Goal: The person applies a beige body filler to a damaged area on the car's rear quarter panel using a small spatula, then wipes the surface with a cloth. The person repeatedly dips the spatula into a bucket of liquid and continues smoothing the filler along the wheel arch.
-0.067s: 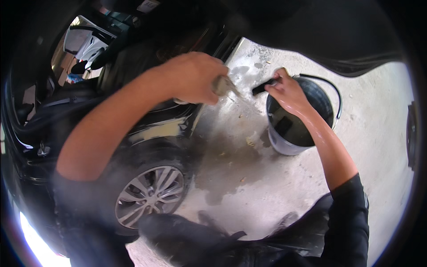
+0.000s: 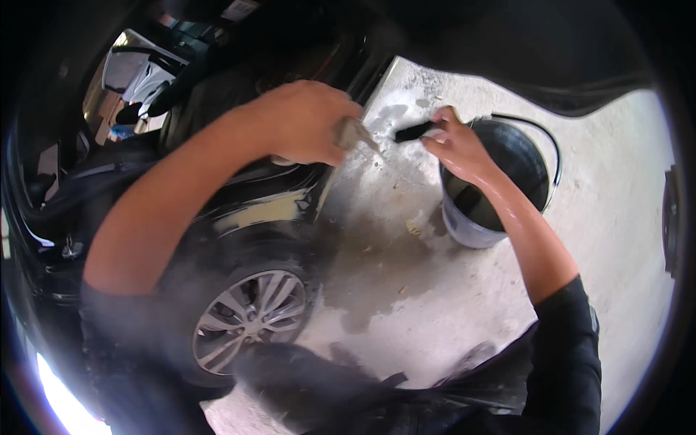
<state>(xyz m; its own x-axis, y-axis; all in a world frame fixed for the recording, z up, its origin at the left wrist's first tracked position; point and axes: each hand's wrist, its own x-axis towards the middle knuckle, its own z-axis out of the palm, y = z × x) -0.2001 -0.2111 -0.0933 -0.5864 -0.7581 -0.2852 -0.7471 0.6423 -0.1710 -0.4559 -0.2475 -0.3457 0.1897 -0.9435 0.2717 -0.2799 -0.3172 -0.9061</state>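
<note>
My left hand (image 2: 308,123) reaches across the car's dark side, closed around a crumpled grey-brown rag (image 2: 354,135), blurred at its lower tip. Facing it, my right hand (image 2: 460,148) pinches a flat black block (image 2: 413,131) by one end, its free end pointing left toward the rag; a small gap separates the two. The bucket (image 2: 475,233), with dark liquid inside, stands on the floor just under and beyond my right wrist. Below my left forearm, a pale scraped patch (image 2: 261,212) shows on the black panel over the wheel.
The black car (image 2: 65,268) fills the left side, its alloy wheel (image 2: 250,326) close to my knees. A dark panel (image 2: 522,43) overhangs the top right. Wet stains (image 2: 370,283) and crumbs mark the concrete floor (image 2: 602,239). The bucket's handle (image 2: 554,148) leans to the right.
Both hands have shifted slightly left in the picture, the rag and the black block with them. The bucket and wheel sit a little further right as the view moves.
</note>
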